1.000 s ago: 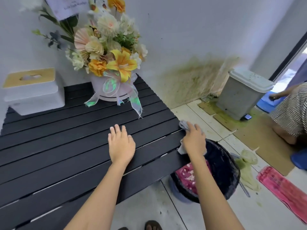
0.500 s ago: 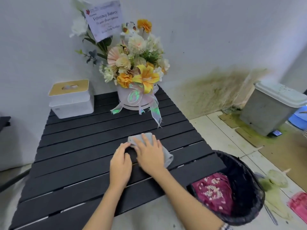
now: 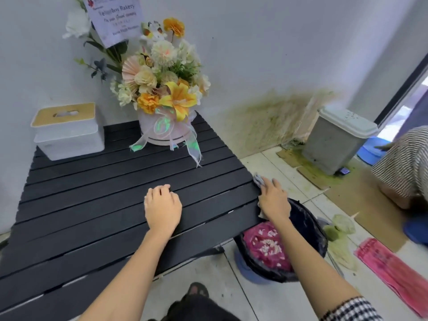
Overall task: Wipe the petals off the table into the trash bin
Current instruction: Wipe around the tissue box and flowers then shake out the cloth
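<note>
A black slatted table (image 3: 92,193) fills the left of the view. My right hand (image 3: 274,199) presses a grey cloth (image 3: 259,180) against the table's right edge, right above the trash bin (image 3: 308,230). The bin has a black liner and holds a pink bag with pale petals (image 3: 269,243) on it. My left hand (image 3: 162,207) rests on the table's middle, fingers curled, holding nothing. No petals show on the slats.
A flower arrangement in a pink box (image 3: 165,128) and a white tissue box (image 3: 67,132) stand at the table's back. On the floor are a grey lidded bin (image 3: 335,144), cardboard, a pink bag (image 3: 393,272), and a person in stripes (image 3: 403,163) at right.
My right hand has swept the cloth from the table's middle to its right edge above the bin. My left hand has stayed on the table, its fingers now curled.
</note>
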